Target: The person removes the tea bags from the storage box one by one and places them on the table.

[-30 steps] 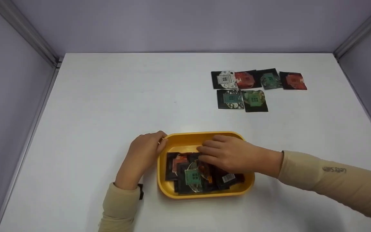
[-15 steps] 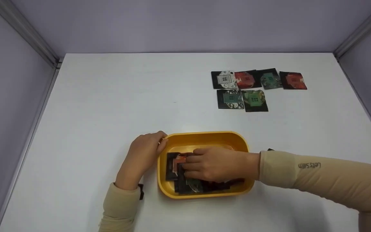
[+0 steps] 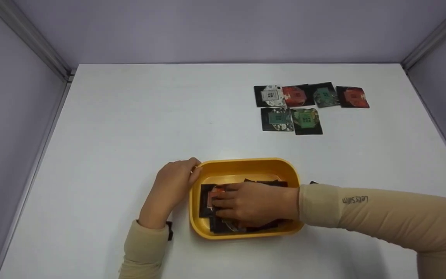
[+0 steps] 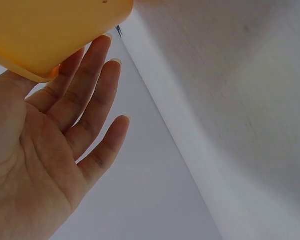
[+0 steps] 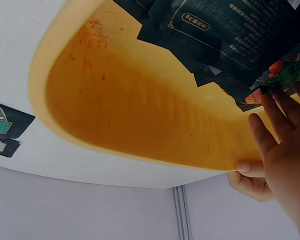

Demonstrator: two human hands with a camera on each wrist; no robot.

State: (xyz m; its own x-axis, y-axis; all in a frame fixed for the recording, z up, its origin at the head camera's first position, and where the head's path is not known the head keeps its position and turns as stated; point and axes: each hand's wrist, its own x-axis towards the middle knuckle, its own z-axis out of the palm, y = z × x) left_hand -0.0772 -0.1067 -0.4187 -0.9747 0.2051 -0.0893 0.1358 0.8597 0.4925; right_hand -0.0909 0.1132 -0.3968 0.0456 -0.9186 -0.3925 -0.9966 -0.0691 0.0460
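A yellow plastic bin [image 3: 242, 168] stands near the front of the white table, with several dark sachets [image 3: 206, 199] overlapping inside. My left hand [image 3: 172, 184] holds the bin's left back corner. In the right wrist view its thumb lies over the rim, and the left wrist view shows its fingers against the outer wall. Inside the bin my right hand [image 3: 252, 203] reaches palm down over the pile. Its fairly straight fingers touch the sachets; a dark sachet with printed text [image 5: 215, 35] shows beside them. The hand hides much of the pile.
Behind the bin, to the right, several sachets lie face up in two rows. The back row includes a white-labelled sachet [image 3: 271, 95] and a red one [image 3: 354, 97]; the front row has a green-labelled one [image 3: 307, 121]. Grey walls [image 3: 223, 31] bound the table.
My right hand has moved left and deeper into the bin, over the sachets. Sachets now show behind the hand, toward the bin's back wall. The left hand keeps its place.
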